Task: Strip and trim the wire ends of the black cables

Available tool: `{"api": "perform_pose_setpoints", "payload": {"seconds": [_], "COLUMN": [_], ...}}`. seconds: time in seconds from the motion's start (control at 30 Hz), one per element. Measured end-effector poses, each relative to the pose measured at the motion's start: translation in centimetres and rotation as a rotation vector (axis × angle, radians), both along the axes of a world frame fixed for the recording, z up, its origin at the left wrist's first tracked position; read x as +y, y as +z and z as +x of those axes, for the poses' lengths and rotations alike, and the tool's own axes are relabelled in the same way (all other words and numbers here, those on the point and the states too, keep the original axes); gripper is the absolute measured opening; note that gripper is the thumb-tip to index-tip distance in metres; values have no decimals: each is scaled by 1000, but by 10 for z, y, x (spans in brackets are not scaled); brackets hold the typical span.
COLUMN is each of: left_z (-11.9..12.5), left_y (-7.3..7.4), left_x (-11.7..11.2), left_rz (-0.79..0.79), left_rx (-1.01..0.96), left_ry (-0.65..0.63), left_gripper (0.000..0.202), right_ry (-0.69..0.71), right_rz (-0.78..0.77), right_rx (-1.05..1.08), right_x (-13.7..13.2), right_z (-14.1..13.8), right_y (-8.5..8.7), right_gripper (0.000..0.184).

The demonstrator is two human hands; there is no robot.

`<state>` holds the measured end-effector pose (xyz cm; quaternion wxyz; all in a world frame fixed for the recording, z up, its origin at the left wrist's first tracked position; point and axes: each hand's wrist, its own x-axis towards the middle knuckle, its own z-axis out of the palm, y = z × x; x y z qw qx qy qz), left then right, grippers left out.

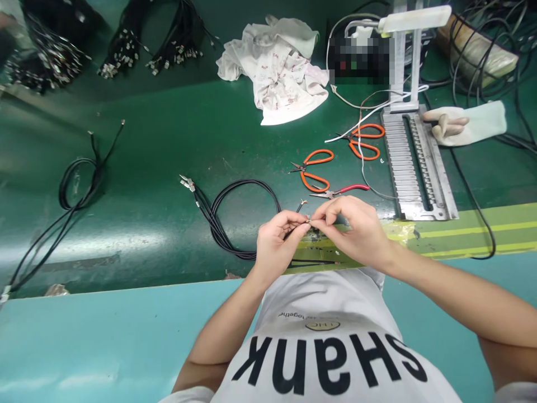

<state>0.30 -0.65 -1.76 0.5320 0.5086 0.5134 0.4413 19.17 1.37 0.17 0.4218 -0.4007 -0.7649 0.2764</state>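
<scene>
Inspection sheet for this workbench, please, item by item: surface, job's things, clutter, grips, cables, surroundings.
surface: glossy green workbench top, yellow-striped tape along its front.
job's things: thin black cable, looped, with a small metal-tipped wire end between the fingertips.
grips: left hand and right hand both pinch that wire end.
clutter: crumpled white cloth; orange-handled pliers; red-handled pliers; white glove.
cables: coiled black cable; black bundles with metal terminals.
surroundings: slotted metal rack; turquoise bench edge.
</scene>
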Motion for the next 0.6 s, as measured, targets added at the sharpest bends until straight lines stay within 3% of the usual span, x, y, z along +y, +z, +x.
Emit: {"api": "perform_pose_setpoints", "payload": {"seconds": [0.1, 0.3, 0.47, 0.6], "left_z": [2, -4, -9, -16], "left_y": [0, -3, 5, 14], "left_x": [1, 4, 7, 8], "left_rz": [-45, -28, 21, -57], "left_rx": [-99, -257, -226, -298], "left_ry": [63, 83, 92, 89], "left_gripper": [16, 12, 3, 2], "right_ry": [-21, -25, 16, 138], "right_rz": [-19, -538, -660, -940], "right_rx": [-33, 192, 322, 557], "right_x": [0, -4, -3, 0], "right_z": [0, -11, -38, -54], "right_y": [-3, -10, -19, -17], "right_gripper": [24, 13, 21, 23]}}
